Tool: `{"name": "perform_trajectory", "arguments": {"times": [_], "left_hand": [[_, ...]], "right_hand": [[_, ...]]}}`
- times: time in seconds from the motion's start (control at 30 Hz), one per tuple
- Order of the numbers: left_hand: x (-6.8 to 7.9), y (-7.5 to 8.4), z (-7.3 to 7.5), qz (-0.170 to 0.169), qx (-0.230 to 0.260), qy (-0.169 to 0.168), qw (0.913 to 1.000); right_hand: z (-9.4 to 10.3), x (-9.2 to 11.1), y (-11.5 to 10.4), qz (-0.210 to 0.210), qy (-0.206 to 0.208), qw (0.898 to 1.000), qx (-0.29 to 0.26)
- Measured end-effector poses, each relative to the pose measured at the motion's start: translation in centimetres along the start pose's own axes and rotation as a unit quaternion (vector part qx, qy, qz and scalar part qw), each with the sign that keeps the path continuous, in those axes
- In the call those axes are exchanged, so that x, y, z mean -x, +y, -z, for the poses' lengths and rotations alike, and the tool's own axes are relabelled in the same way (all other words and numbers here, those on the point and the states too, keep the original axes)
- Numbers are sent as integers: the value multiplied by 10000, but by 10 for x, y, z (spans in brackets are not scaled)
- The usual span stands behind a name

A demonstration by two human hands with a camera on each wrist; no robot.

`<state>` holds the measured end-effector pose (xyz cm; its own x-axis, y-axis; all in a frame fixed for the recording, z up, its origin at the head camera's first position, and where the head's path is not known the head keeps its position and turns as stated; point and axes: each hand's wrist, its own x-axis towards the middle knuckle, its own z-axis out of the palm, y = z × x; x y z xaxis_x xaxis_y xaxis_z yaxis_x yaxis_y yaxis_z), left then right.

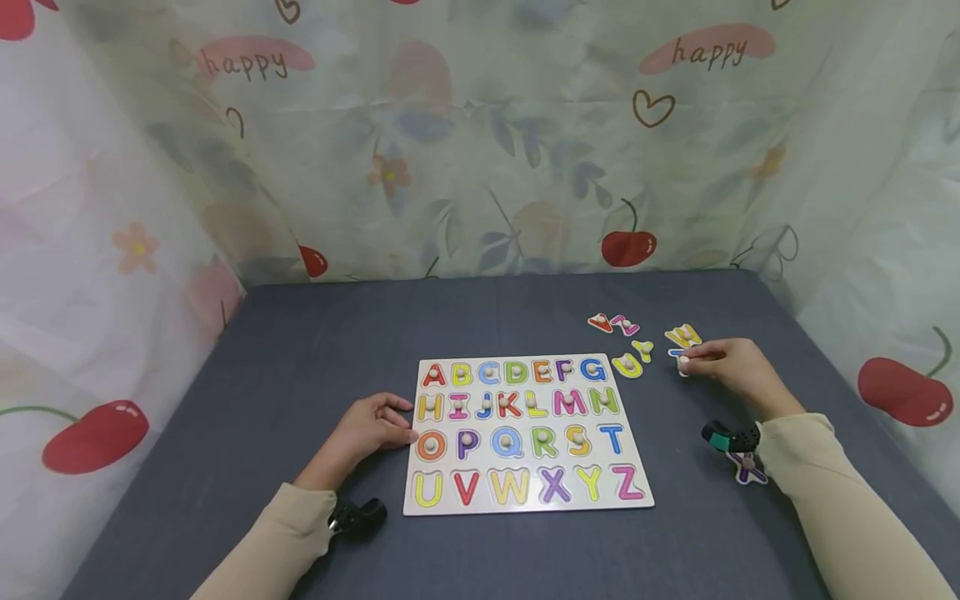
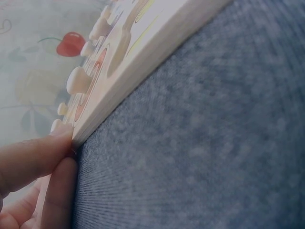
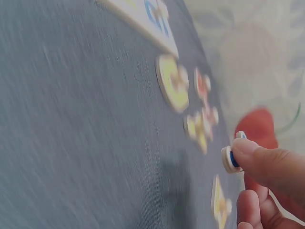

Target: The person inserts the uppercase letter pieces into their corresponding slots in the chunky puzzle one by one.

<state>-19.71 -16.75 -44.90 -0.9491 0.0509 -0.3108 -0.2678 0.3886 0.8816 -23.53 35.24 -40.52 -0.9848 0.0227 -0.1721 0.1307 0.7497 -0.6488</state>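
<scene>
A wooden alphabet puzzle board (image 1: 480,467) lies on the table. Letters A to S sit in it with knobs; the T spot and bottom row show bare printed recesses. My left hand (image 1: 371,425) holds the board's left edge, thumb (image 2: 45,150) at the rim and a finger against its side in the left wrist view. Right of the board, my right hand (image 1: 731,371) pinches a small blue letter piece, seemingly the T (image 3: 232,158), above the table; my fingers partly cover it. Nearest it lies a yellow W piece (image 1: 683,336).
Loose yellow U (image 1: 627,366), yellow Y (image 1: 642,350), red V (image 1: 600,322) and pink Z (image 1: 625,324) pieces lie beyond the board's upper right corner. A purple X piece (image 1: 747,469) lies by the right wrist's black strap. A patterned curtain (image 1: 465,167) surrounds the table (image 1: 337,325).
</scene>
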Motion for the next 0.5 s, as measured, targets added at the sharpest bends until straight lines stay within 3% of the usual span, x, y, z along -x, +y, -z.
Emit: {"name": "perform_trajectory", "arguments": {"times": [0.3, 0.5], "left_hand": [[-1, -1, 0, -36, 45, -3, 10000], [-1, -1, 0, -44, 98, -4, 9999]], "right_hand": [[-30, 24, -33, 410, -244, 9989, -28], [-56, 42, -47, 462, -637, 9964, -321]]}}
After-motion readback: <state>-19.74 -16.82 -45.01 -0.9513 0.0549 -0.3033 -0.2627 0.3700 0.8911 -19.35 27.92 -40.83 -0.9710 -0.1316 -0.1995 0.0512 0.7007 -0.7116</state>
